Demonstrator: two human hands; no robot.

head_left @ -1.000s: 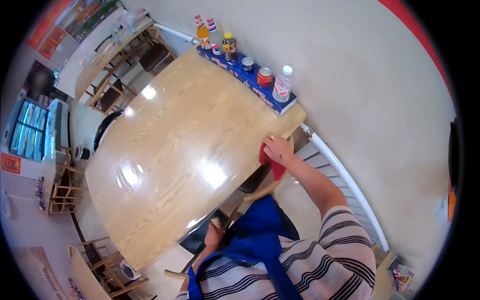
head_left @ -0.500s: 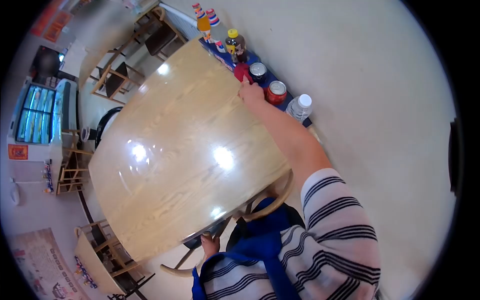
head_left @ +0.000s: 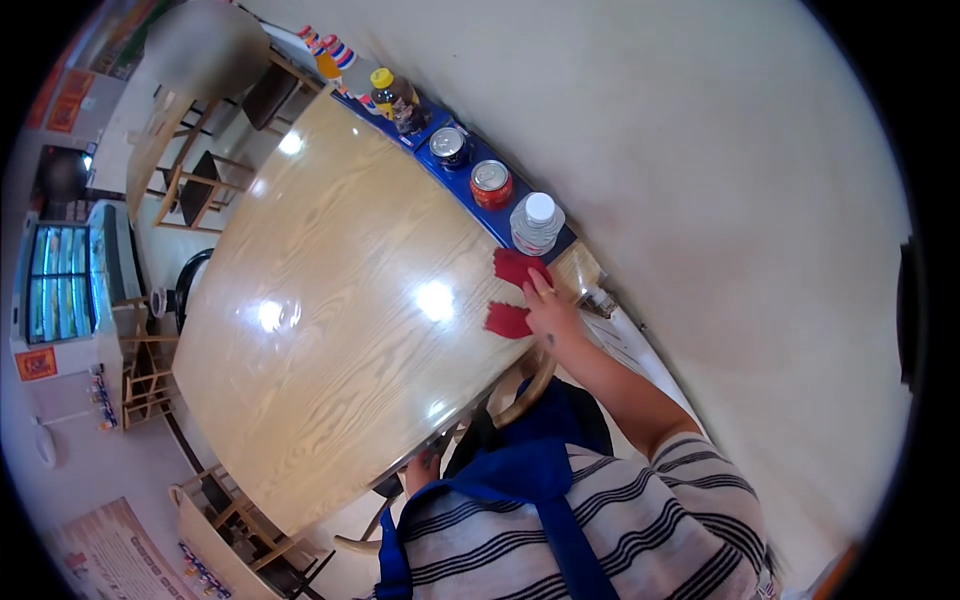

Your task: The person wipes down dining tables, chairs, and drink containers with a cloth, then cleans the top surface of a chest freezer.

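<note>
My right hand (head_left: 552, 315) is closed on a red cloth (head_left: 511, 320), whose two parts stick out on either side of the fingers. The cloth lies against the near right corner of the wooden table (head_left: 340, 220). Just beyond it, a clear bottle with a white cap (head_left: 537, 226) stands on a blue tray (head_left: 460, 182). A red can (head_left: 491, 185) and a dark can (head_left: 449, 148) share that tray. Low at the table's front edge is my left hand (head_left: 422, 470); its fingers are mostly hidden, so any grip is unclear.
A yellow-capped dark bottle (head_left: 399, 103) and two striped-label bottles, one orange (head_left: 320, 54), stand farther along the wall. A curved wooden chair (head_left: 522, 403) is at the front edge. Other chairs (head_left: 203, 190) and a lit display fridge (head_left: 62, 270) are to the left.
My right hand has drawn the red cloth back along the tray's side, from beside the dark can to the near corner. My view has shifted. My left hand remains low at the table edge.
</note>
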